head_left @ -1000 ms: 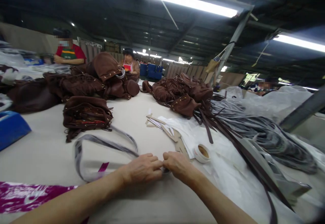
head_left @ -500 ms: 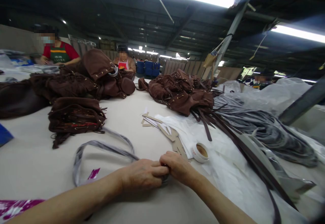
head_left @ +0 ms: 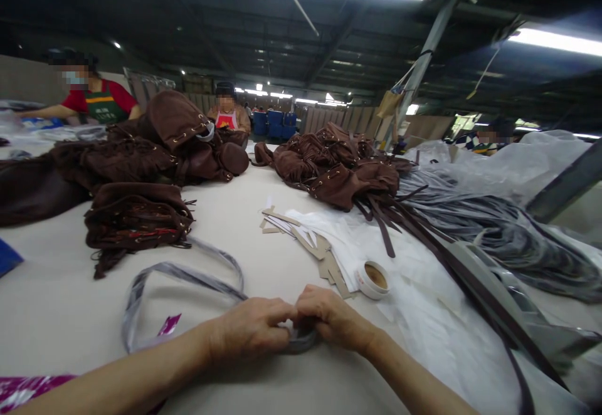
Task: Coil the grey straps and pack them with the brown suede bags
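The left hand (head_left: 249, 335) and the right hand (head_left: 332, 322) meet fingertip to fingertip low on the tabletop (head_left: 235, 214); each grip is narrow, pinched on the near end of the grey strap (head_left: 188, 273); the strap's loop lies flat on the tabletop, curving away to the left; 1 roll of tape (head_left: 372, 279) sits just beside the right hand; cardboard pieces (head_left: 324, 255) lie behind it; a brown fringed bag (head_left: 136, 214) lies beyond the loop.

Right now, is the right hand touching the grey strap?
Touching. The head view shows the right hand pinching the grey strap where its end curls under the fingers, beside the left hand.
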{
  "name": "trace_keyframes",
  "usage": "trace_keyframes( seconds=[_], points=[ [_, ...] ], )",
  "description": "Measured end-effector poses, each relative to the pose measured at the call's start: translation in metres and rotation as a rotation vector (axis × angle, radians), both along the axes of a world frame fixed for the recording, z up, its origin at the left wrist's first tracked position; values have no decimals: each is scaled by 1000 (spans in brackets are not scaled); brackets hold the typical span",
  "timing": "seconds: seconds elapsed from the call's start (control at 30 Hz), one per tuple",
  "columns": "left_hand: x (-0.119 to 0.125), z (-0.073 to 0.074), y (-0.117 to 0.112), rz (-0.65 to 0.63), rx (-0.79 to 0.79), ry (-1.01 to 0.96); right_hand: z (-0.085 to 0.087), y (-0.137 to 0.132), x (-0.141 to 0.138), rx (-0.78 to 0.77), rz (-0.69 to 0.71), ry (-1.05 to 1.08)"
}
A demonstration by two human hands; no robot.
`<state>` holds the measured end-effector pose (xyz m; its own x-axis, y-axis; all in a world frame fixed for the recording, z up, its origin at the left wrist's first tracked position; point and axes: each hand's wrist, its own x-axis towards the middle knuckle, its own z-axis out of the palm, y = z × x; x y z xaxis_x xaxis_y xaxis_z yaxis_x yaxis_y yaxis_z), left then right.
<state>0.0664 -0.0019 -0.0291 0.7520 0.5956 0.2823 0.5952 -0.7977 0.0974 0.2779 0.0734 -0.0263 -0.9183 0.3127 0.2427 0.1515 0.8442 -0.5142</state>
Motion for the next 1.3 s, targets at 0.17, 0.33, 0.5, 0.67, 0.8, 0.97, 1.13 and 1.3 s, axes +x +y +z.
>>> trace_keyframes(
  seconds=[0.17, 0.33, 0.5, 0.67, 0.8, 0.97, 1.13, 1.3],
  points=[
    [9, 4, 1, -182, 162, 144, 5, 4, -5, 156, -16, -135],
    [12, 4, 8, -229, 171, 181, 6, 11, -5, 97, -78, -169],
    [34, -12, 6, -27, 193, 210, 14, 4, -2, 159, -148, -101],
    [64, -29, -8, 236, 220, 229, 32, -24, 7, -100, -538, 12],
    [71, -30, -11, 250, 236, 210, 30, -32, 1, -103, -640, -229],
    [66, -27, -8, 193, 214, 172, 27, -19, -18, -6, -752, -399],
    [58, -23, -14, 134, 165, 172, 32, -12, -22, -26, -693, -441],
    [50, -19, -24, 237, 115, 155, 32, -13, -13, -39, -620, -426]
  ],
)
